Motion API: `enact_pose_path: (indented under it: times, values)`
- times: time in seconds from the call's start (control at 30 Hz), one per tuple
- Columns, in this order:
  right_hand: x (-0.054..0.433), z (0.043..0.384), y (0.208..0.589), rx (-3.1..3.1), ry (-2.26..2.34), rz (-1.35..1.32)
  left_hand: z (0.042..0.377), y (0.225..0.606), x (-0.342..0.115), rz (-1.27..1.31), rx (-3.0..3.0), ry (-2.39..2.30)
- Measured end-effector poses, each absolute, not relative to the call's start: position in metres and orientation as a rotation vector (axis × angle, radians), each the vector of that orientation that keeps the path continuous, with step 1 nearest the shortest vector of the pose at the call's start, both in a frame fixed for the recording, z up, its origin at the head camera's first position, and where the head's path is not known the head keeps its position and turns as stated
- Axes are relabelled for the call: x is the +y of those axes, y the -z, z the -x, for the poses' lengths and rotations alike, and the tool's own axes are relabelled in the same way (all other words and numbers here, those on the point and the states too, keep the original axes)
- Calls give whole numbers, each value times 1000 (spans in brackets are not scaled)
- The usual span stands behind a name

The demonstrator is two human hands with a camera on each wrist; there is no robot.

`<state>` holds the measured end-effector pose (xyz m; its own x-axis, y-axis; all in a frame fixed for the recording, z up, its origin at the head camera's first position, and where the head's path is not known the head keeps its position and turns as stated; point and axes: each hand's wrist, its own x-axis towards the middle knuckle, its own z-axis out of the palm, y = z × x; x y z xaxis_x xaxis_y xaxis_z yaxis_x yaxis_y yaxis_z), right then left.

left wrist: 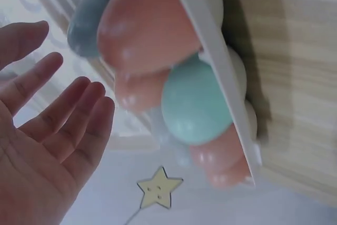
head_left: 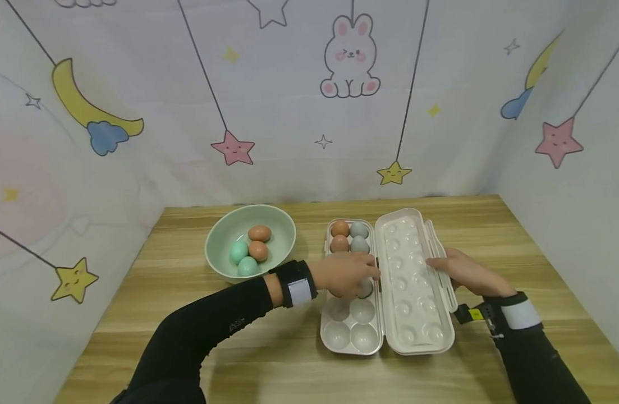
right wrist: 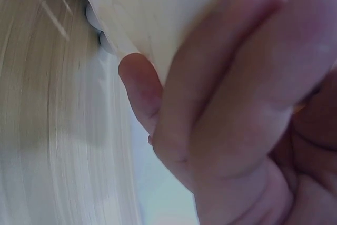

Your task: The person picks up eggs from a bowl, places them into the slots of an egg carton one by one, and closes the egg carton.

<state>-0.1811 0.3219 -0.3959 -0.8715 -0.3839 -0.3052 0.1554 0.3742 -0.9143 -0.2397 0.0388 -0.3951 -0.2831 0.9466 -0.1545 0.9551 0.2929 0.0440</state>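
My left hand (head_left: 345,272) hovers over the middle of the egg tray (head_left: 363,339), hiding some cups. The left wrist view shows this hand (left wrist: 47,146) with slightly bent fingers and nothing held, apart from a brown egg (left wrist: 150,25), a green egg (left wrist: 195,101) and a grey-blue egg (left wrist: 89,22) sitting in the tray. Bare cups show at the tray's near end. On the right, my right hand (head_left: 473,274) grips the outer edge of the white egg box lid (head_left: 412,269), thumb on top. Up close, its fingers (right wrist: 226,77) lie against the lid.
Left of the tray stands a light green bowl (head_left: 218,238) with brown eggs (head_left: 260,233) and green eggs (head_left: 247,266) inside. The wooden table (head_left: 269,359) ends at a printed cloth backdrop (head_left: 289,112) behind and at the sides.
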Motion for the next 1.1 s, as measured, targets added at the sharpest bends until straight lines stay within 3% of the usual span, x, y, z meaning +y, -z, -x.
enact_pose_path:
  times: [0.37, 0.73, 1.1]
  values:
    - [324, 180, 397, 2173, 1512, 208, 273, 368, 6, -1659, 2374, -110]
    - [323, 181, 395, 2157, 1521, 238, 314, 361, -58, -1101, 2576, -115]
    - [323, 182, 394, 2149, 1525, 240, 326, 359, -109, -982, 2587, -110]
